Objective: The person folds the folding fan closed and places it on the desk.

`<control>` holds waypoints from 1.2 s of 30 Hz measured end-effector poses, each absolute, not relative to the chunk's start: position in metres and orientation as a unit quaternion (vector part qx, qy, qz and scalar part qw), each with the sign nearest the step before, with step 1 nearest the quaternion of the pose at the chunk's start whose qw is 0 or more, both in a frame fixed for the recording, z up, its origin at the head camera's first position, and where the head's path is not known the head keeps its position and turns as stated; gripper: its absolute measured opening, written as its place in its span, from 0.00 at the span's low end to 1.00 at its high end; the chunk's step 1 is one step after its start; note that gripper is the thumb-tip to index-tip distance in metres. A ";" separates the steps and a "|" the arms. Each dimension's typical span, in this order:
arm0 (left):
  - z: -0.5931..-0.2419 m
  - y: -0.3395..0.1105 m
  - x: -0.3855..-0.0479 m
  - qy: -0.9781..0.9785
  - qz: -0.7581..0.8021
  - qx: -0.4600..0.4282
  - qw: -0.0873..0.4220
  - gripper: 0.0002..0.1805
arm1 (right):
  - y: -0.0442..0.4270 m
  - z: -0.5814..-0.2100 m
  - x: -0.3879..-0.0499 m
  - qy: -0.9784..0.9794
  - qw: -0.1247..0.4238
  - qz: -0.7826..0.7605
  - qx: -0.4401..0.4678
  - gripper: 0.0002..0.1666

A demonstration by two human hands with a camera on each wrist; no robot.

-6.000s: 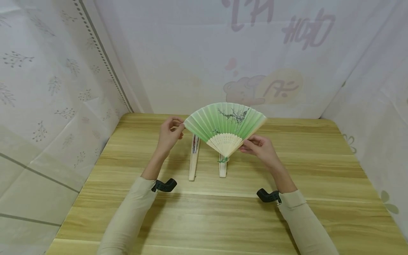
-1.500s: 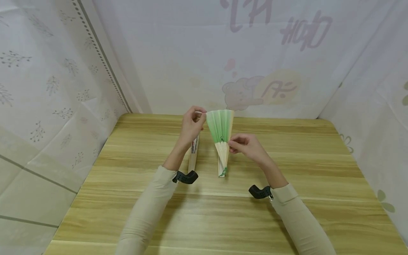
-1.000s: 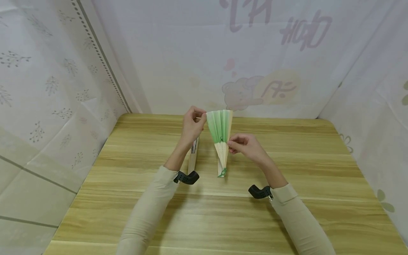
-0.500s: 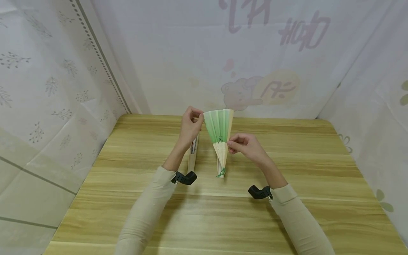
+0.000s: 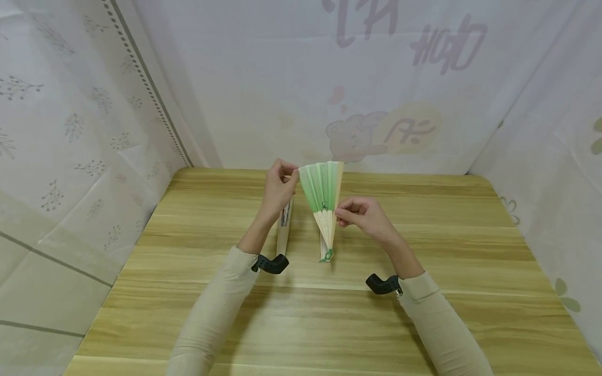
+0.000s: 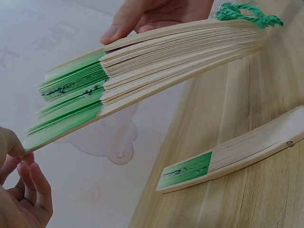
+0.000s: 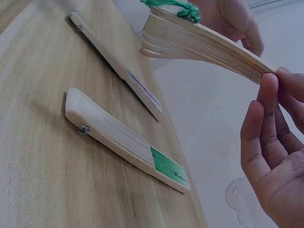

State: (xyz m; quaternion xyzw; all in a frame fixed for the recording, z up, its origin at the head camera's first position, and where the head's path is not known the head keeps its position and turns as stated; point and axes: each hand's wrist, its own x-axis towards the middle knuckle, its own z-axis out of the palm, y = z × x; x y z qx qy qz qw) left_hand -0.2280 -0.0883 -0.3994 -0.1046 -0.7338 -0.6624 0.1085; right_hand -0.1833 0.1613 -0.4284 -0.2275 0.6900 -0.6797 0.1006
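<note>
A green folding fan [image 5: 322, 188] with pale wooden ribs is held up above the table, partly spread into a narrow wedge. My left hand [image 5: 278, 188] pinches the upper outer corner of its left edge between thumb and fingertips. On the other side, my right hand [image 5: 366, 218] pinches the right outer rib about midway down. From the pivot hangs a green cord [image 6: 249, 15]. Beneath lies a second folding fan [image 7: 118, 133], folded, with a green printed end. A third folded fan [image 7: 114, 61] lies farther left, partly hidden by my left hand in the head view.
The wooden table [image 5: 301, 324] has rounded back corners. White printed cloth [image 5: 263, 94] hangs behind it and along both sides. A black device [image 5: 271, 264] sits on my left wrist and another black device [image 5: 383, 284] on my right.
Six seconds ago the green fan was spread wide; it has since narrowed as my left hand came rightward. Over the last second my left hand has shifted slightly left, widening it a little.
</note>
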 end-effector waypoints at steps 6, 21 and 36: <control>-0.399 -0.086 -0.227 -0.732 -0.664 -0.106 0.106 0.07 | 0.160 -0.428 -0.182 0.687 0.097 -0.684 -0.225 0.07; -0.394 -0.077 -0.225 -0.727 -0.671 -0.109 0.091 0.05 | 0.158 -0.434 -0.185 0.686 0.109 -0.685 -0.221 0.07; -0.398 -0.078 -0.226 -0.731 -0.667 -0.111 0.094 0.05 | 0.157 -0.439 -0.183 0.715 0.131 -0.654 -0.208 0.11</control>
